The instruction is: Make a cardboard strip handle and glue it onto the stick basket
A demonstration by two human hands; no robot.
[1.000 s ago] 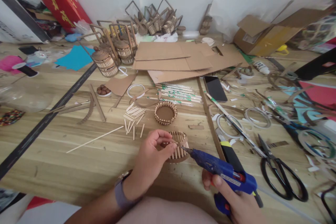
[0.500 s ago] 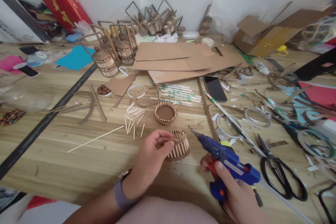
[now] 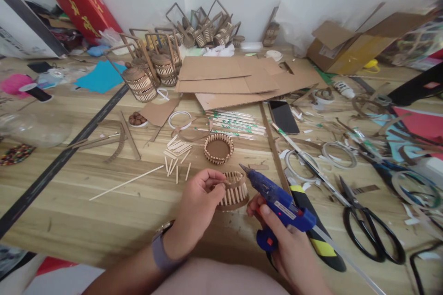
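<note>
In the head view, the right hand (image 3: pixel 290 246) grasps a blue glue gun (image 3: pixel 273 192) by its handle, nozzle raised near the slatted basket (image 3: pixel 236 196), probably to spare the fingers. The basket sits on the table (image 3: pixel 114 226) before the person; the left hand (image 3: pixel 199 203) bunches its fingertips there, perhaps steadying it, though I can't tell what they pinch. Cut sticks (image 3: pixel 182 147) lie handily near.

The glue gun (image 3: pixel 273 194) looks smooth plastic, the slatted basket (image 3: pixel 236 195) matt wood, the phone screen (image 3: pixel 284 116) glossy.
</note>
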